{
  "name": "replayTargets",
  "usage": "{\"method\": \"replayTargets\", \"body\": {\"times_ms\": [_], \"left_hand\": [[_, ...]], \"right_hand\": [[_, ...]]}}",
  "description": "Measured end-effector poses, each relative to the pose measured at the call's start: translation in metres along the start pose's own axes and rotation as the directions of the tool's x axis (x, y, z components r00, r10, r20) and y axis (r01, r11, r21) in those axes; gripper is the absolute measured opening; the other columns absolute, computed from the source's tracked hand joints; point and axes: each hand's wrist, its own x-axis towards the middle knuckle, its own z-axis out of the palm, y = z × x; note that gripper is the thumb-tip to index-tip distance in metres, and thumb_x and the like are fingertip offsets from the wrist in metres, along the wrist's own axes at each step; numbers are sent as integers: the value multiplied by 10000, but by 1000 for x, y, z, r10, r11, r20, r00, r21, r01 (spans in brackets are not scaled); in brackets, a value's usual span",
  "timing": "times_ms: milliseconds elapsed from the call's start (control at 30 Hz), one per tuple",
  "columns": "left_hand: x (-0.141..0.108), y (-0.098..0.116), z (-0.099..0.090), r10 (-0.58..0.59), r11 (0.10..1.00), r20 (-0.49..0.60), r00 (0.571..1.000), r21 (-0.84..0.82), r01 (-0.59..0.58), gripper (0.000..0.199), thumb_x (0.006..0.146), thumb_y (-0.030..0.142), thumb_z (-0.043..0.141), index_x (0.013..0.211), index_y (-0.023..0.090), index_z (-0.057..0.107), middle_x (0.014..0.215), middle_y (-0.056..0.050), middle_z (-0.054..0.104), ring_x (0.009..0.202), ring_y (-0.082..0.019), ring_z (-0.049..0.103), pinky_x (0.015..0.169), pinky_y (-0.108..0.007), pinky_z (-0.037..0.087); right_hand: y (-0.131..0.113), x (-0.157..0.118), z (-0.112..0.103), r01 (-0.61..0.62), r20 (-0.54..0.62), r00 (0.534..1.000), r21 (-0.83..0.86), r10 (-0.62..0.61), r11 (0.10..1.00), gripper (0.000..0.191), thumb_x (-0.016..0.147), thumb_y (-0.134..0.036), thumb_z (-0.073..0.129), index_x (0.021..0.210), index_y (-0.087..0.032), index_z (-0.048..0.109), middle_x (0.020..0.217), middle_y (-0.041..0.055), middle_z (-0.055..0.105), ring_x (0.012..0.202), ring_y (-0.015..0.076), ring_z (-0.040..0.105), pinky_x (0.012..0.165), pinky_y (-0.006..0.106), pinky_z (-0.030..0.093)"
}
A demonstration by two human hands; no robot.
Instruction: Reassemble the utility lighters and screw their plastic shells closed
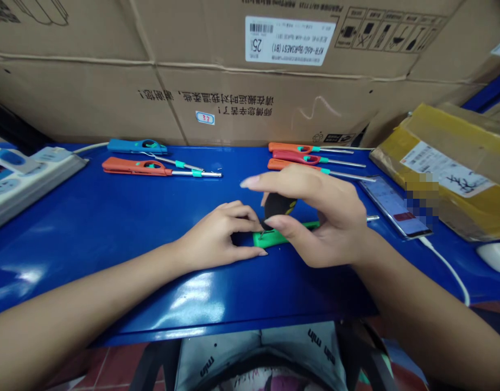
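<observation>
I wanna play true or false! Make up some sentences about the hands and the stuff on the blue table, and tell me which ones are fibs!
1. The left hand holds one end of the green lighter. True.
2. The right hand is empty. False: it holds a black-and-yellow tool.
3. The red lighter lies between two orange lighters. True.
4. The phone lies left of the green lighter. False: it lies to the right.
5. A blue lighter lies near the white power strip. True.

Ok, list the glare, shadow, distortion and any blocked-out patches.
Head view: white glare on the blue table, strongest near its front edge; head view: dark shadow on the table below the right hand; head view: the left forearm looks stretched toward the corner, likely lens distortion; head view: a pixelated patch hides part of the phone and parcel.
</observation>
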Motion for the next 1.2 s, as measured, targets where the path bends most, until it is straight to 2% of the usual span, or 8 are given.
{"method": "replayTargets", "body": {"times_ms": [133, 333, 500, 567, 767, 1000, 1133, 1200], "left_hand": [[0, 1, 0, -23, 1000, 5, 1000, -7, 23, 280, 858, 412, 779, 1044, 204, 759, 1054, -57, 725, 981, -224, 649, 897, -377, 505], [1, 3, -1, 0, 1000, -8, 1000, -4, -1, 246, 872, 382, 769, 1026, 191, 760, 1018, -51, 736, 970, -220, 656, 883, -372, 501], [1, 3, -1, -38, 999, -1, 999, -12, 38, 272, 852, 396, 786, 1030, 194, 753, 1039, -57, 732, 961, -222, 658, 873, -372, 510], [1, 4, 0, -38, 999, -11, 999, -6, 38, 255, 847, 391, 792, 994, 186, 755, 1015, -56, 735, 940, -219, 662, 864, -371, 510], [1, 6, -2, -22, 1000, -17, 1000, -11, 22, 237, 856, 367, 784, 1000, 179, 760, 1015, -57, 742, 958, -222, 659, 871, -370, 512], [1, 6, -1, -69, 997, 1, 998, -18, 69, 275, 846, 395, 791, 1027, 191, 754, 1004, -47, 733, 934, -220, 669, 876, -368, 519], [1, 5, -2, -31, 999, -3, 1000, -16, 31, 245, 861, 393, 776, 994, 188, 754, 1008, -53, 740, 951, -224, 660, 873, -371, 517], [1, 4, -2, -21, 1000, -1, 1000, -7, 21, 243, 865, 392, 771, 1000, 191, 754, 1012, -57, 741, 957, -227, 655, 876, -376, 518]], "right_hand": [[5, 0, 1, 35, -61, 997, -57, -39, 998, 290, 923, -348, 714, 1158, -193, 646, 996, 19, 751, 824, 142, 706, 811, 305, 614], [1, 1, -1, 10, 33, 999, 67, -12, 998, 358, 1024, -262, 482, 1365, -170, 545, 1238, 92, 706, 1045, 185, 710, 927, 382, 603], [3, 1, 2, 20, -86, 996, -36, -23, 999, 251, 934, -349, 697, 1119, -185, 655, 919, 22, 733, 790, 139, 693, 786, 304, 606], [4, 1, 2, 51, -94, 994, -50, -55, 997, 287, 917, -387, 717, 1114, -188, 657, 898, 14, 729, 763, 135, 686, 774, 299, 606], [0, 0, 0, 8, 39, 999, 22, -9, 1000, 380, 1038, -308, 427, 1373, -168, 538, 1162, 85, 704, 983, 180, 711, 892, 386, 616], [8, -3, 6, 51, -92, 994, -48, -56, 998, 313, 940, -346, 679, 1200, -178, 636, 975, 33, 731, 793, 151, 687, 824, 356, 611], [4, -2, 4, 51, -19, 999, 66, -50, 996, 327, 1021, -281, 480, 1298, -159, 602, 1143, 86, 724, 1029, 196, 706, 931, 388, 594], [2, -2, 4, 39, -14, 999, 82, -38, 996, 321, 1019, -237, 465, 1299, -154, 598, 1149, 86, 723, 1010, 178, 710, 926, 364, 594]]}}
